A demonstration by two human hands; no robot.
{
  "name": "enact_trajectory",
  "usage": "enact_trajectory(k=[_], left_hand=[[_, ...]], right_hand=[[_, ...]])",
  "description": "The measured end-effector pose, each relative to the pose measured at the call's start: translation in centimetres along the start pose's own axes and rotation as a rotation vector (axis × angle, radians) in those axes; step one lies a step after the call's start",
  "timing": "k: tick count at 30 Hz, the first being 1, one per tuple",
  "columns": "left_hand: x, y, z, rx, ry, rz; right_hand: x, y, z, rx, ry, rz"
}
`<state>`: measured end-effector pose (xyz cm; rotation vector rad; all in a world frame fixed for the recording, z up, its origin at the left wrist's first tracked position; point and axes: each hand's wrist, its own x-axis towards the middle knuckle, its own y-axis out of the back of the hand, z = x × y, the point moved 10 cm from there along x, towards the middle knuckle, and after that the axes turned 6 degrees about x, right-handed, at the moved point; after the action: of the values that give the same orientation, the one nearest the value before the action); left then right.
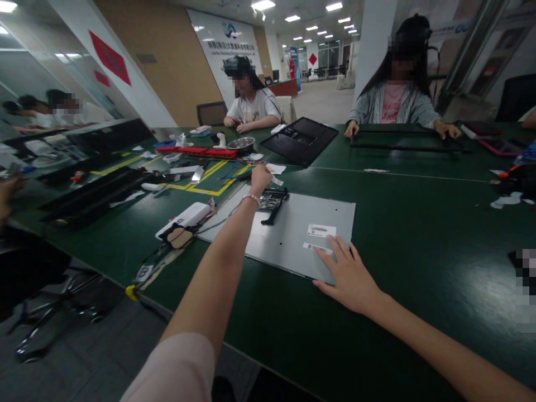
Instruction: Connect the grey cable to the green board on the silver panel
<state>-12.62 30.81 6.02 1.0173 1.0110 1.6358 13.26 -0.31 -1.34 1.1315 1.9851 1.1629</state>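
A flat grey metal panel, like the back of a display, lies on the green table. My right hand rests on its near right corner with fingers spread, close to two white labels. Over the panel's far left side my left hand is closed, the fingertips turned away from view; what they pinch cannot be made out. Just below that hand, a green circuit board sits on the panel beside a black bracket. A small pale strip shows at the hand's right.
A white device with cables lies left of the panel. Farther left are long black frame parts, a red strip and a metal bowl. A black cover lies across the table. Opposite, one person holds a black frame; another sits nearby.
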Motion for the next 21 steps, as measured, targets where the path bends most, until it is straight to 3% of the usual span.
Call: enact_trajectory(k=[5,10,17,21], left_hand=[[-0.4,-1.8,-0.2,0.1,0.003,0.023],[-0.4,-1.5,-0.1,0.168,-0.113,0.003],[-2.0,-1.5,0.2,0.237,-0.353,-0.14],[-3.7,-2.0,-0.4,0.184,-0.338,-0.192]], right_hand=[[0.2,0.0,-0.2,-0.006,0.0,-0.006],[0.2,0.0,-0.2,0.001,-0.003,-0.019],[0.1,0.0,-0.2,0.007,-0.003,-0.025],[0.1,-0.1,-0.1,0.008,-0.008,-0.025]])
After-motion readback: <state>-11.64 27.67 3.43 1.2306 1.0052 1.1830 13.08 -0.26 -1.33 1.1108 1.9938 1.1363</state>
